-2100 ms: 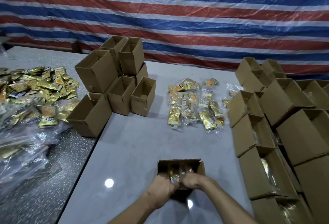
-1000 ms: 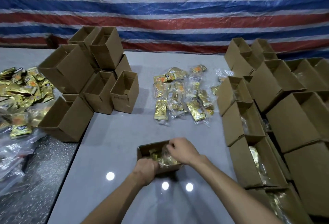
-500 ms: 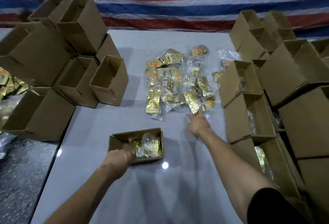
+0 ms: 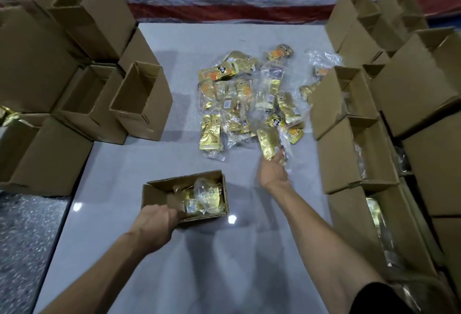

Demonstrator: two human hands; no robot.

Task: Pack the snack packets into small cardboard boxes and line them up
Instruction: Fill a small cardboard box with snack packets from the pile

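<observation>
Packets of gold foil snacks [image 4: 239, 104] in clear wrap lie heaped on the pale grey tabletop [image 4: 149, 263]. The person's right hand [image 4: 272, 172] pinches the near end of one long gold packet [image 4: 268, 145] at the heap's edge; the left hand [image 4: 156, 224] grips the near corner of a small open brown cardboard box [image 4: 154, 194], part filled.

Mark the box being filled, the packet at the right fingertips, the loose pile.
box being filled [image 4: 157, 192]: head view, left inner wall
packet [image 4: 268, 142]: head view, foil face
loose pile [image 4: 238, 104]: head view, centre
</observation>
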